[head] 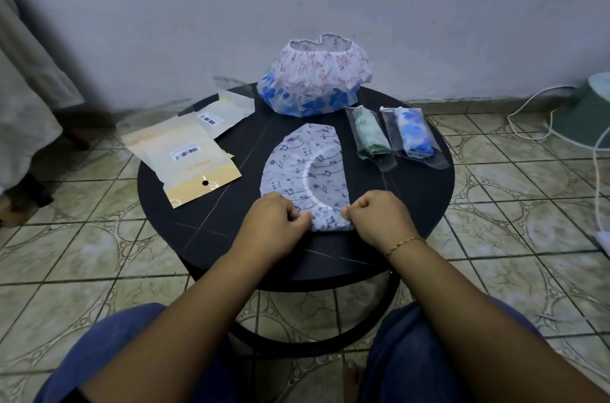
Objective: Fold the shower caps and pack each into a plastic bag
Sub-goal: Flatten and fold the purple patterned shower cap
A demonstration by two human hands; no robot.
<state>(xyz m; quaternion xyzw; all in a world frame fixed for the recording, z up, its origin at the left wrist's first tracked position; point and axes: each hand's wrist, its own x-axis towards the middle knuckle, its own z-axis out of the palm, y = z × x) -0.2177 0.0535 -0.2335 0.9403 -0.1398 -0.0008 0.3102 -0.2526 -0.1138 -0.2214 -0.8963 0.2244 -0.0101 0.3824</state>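
Both hands down at six o'clock on the round black table (pixel 412 201): left hand (pixel 275 216) and right hand (pixel 376 216) each pinching the near edge of the music-note shower cap (pixel 305 168), fingers curled tight. The cap lies folded flat at the table's centre. At two o'clock, two packed bags side by side: a green cap bag (pixel 369 133) and a blue flower cap bag (pixel 414 133). At twelve, a stack of unfolded caps (pixel 317 79). At ten, empty plastic bags (pixel 188 158) with barcode labels.
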